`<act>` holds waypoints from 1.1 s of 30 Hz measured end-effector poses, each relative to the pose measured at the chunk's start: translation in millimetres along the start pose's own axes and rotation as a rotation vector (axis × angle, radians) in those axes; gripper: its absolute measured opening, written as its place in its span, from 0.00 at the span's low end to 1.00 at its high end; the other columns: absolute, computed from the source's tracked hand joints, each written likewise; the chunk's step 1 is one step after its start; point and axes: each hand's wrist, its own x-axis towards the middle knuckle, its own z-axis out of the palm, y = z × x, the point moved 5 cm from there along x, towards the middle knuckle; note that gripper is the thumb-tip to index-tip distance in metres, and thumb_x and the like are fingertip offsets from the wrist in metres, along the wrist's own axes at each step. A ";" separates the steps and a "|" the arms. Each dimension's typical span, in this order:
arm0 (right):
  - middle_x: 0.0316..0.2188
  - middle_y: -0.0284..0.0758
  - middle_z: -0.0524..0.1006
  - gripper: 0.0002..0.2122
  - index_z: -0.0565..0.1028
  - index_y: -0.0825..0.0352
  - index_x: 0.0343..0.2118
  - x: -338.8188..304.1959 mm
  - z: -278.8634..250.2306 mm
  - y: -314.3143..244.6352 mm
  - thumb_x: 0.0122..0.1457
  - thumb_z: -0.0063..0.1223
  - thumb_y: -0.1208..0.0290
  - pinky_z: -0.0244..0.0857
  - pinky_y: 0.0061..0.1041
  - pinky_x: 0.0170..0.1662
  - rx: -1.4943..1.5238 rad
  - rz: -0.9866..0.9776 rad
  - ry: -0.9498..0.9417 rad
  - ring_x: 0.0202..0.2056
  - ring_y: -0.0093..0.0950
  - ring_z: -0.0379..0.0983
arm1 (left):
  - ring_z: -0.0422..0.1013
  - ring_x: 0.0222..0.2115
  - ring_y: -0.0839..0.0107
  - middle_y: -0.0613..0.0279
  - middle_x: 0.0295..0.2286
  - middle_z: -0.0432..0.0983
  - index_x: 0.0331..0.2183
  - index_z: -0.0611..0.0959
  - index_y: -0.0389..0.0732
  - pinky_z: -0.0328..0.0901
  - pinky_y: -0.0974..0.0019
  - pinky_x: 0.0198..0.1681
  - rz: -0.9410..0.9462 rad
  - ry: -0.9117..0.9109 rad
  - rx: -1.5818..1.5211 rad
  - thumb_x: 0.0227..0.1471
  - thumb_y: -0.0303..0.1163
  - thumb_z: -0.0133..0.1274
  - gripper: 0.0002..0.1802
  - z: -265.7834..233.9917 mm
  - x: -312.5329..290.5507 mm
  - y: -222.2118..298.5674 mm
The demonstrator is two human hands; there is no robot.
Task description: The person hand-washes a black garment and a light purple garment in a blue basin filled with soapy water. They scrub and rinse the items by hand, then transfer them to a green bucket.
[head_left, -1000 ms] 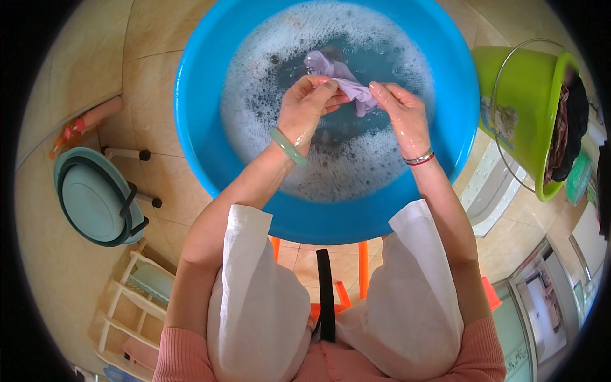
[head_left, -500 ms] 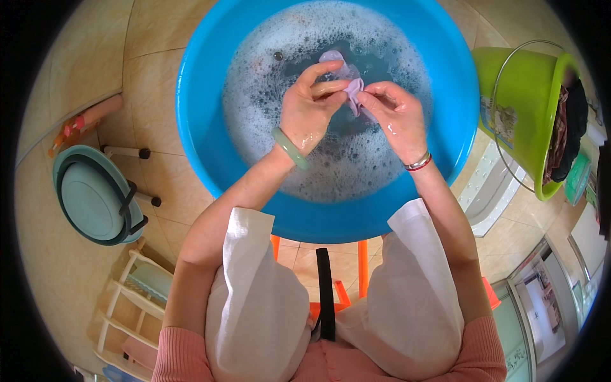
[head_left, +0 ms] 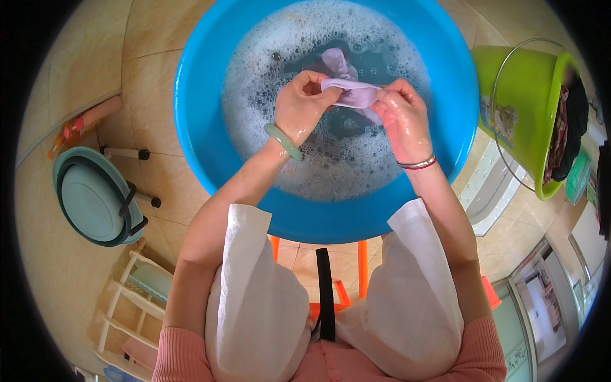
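Over the soapy water, a wet lilac sock [head_left: 358, 95] is stretched sideways at its cuff between my two hands. Its far end trails into the suds. My left hand [head_left: 300, 105] pinches the cuff's left edge between thumb and fingers, a pale green bangle on that wrist. On the other side, my right hand [head_left: 404, 121] grips the right edge; a silver bangle and a red cord circle that wrist. Beneath both hands is a big blue basin [head_left: 198, 127] of foamy, greyish water. Foam and bubbles hide what lies deeper.
A green bucket [head_left: 525, 114] with a wire handle and dark clothes [head_left: 571, 130] stands right of the basin. At left are stacked pale basins [head_left: 92, 197] and a cream rack [head_left: 130, 305]. An orange stool [head_left: 363, 267] shows between my knees; a white tray [head_left: 490, 188] lies at right.
The sock, bunched between my fingertips before, is now spread wide at the cuff. My hands have moved apart, the left slightly leftward, and the left fingers have curled in.
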 end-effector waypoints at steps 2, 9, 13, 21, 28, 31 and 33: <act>0.34 0.34 0.75 0.03 0.69 0.69 0.31 -1.2 7.5 2.6 0.55 0.50 0.78 0.64 0.23 0.46 0.346 0.132 -0.073 0.38 0.21 0.71 | 0.74 0.28 0.74 0.60 0.29 0.77 0.35 0.76 0.35 0.70 0.72 0.32 -0.100 0.022 -0.141 0.46 0.26 0.58 0.12 0.0 0.8 -3.3; 0.31 0.33 0.74 0.11 0.72 0.68 0.41 7.7 2.2 5.0 0.54 0.49 0.79 0.61 0.17 0.38 -0.519 -0.036 -0.013 0.34 0.19 0.69 | 0.69 0.42 0.66 0.60 0.37 0.75 0.42 0.72 0.41 0.58 0.58 0.53 -0.433 -0.275 -0.911 0.49 0.30 0.51 0.16 8.8 -3.6 -2.7; 0.28 0.32 0.74 0.11 0.73 0.69 0.42 6.5 4.6 -2.7 0.56 0.45 0.78 0.61 0.16 0.36 -0.611 -0.141 0.099 0.31 0.18 0.68 | 0.70 0.39 0.70 0.59 0.35 0.74 0.42 0.73 0.42 0.64 0.64 0.45 -0.255 -0.231 -0.457 0.47 0.23 0.51 0.17 13.2 -10.5 13.6; 0.22 0.35 0.75 0.13 0.70 0.67 0.41 1.1 14.4 17.5 0.51 0.52 0.75 0.64 0.23 0.29 -0.740 -0.068 -0.025 0.24 0.22 0.71 | 0.71 0.30 0.77 0.62 0.29 0.75 0.39 0.75 0.36 0.66 0.73 0.34 0.036 0.058 0.080 0.44 0.19 0.53 0.15 -1.6 -3.3 3.8; 0.26 0.39 0.77 0.10 0.71 0.68 0.36 23.6 -8.4 17.4 0.49 0.54 0.79 0.67 0.27 0.32 -0.910 -0.349 0.213 0.27 0.28 0.74 | 0.70 0.31 0.79 0.64 0.29 0.75 0.36 0.75 0.37 0.66 0.74 0.35 0.055 -0.055 -0.057 0.43 0.19 0.55 0.14 26.0 -16.9 9.0; 0.25 0.32 0.74 0.09 0.70 0.69 0.31 9.1 5.2 23.8 0.49 0.59 0.78 0.64 0.20 0.30 -0.526 -0.104 0.062 0.27 0.18 0.68 | 0.69 0.31 0.80 0.64 0.31 0.74 0.37 0.75 0.38 0.65 0.74 0.32 0.069 0.072 0.236 0.43 0.17 0.51 0.15 6.3 -4.3 -0.3; 0.24 0.27 0.72 0.11 0.70 0.68 0.28 4.8 14.4 26.7 0.48 0.63 0.75 0.61 0.15 0.28 -0.396 -0.041 -0.009 0.27 0.13 0.65 | 0.69 0.30 0.80 0.64 0.31 0.74 0.38 0.76 0.38 0.66 0.74 0.31 0.066 0.067 0.186 0.44 0.18 0.49 0.15 0.7 0.3 -7.6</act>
